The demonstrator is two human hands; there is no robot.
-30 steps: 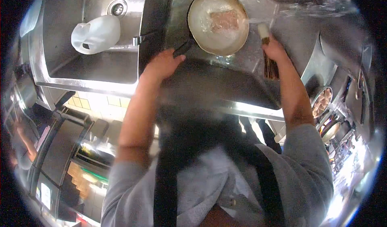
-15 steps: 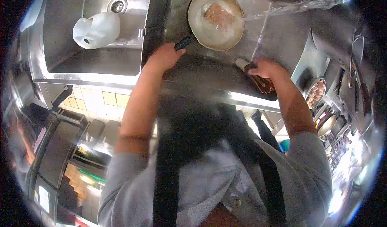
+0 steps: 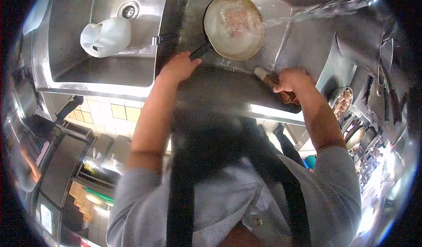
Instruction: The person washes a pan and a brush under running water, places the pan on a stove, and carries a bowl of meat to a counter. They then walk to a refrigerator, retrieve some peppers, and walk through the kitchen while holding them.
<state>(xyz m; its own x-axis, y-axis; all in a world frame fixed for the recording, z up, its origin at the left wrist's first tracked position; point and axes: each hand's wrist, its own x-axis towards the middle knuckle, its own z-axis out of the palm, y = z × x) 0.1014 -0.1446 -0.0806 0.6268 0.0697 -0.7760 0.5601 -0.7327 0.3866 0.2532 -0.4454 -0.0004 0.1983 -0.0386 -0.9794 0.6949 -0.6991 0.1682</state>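
My left hand [image 3: 179, 68] is closed round the end of the dark handle of a frying pan [image 3: 213, 32]. The pan lies in the right sink basin, and water from a stream [image 3: 321, 10] splashes in it over a reddish-brown patch. Below and right of the pan, my right hand [image 3: 293, 80] grips a brush [image 3: 262, 74] with a pale end and brown bristles, close to the basin's front wall. The brush and the pan are apart.
A white plastic jug [image 3: 107, 37] lies in the left basin [image 3: 105, 69] near the drain [image 3: 129, 10]. On the right stands a pot of pinkish food [image 3: 343, 102], with hanging utensils [image 3: 382, 78] beyond. Another person's arm [image 3: 31, 164] shows at the far left.
The pan has shifted slightly down and its patch looks fainter. My left hand is slightly lower on the handle. My right hand and the brush have moved a little.
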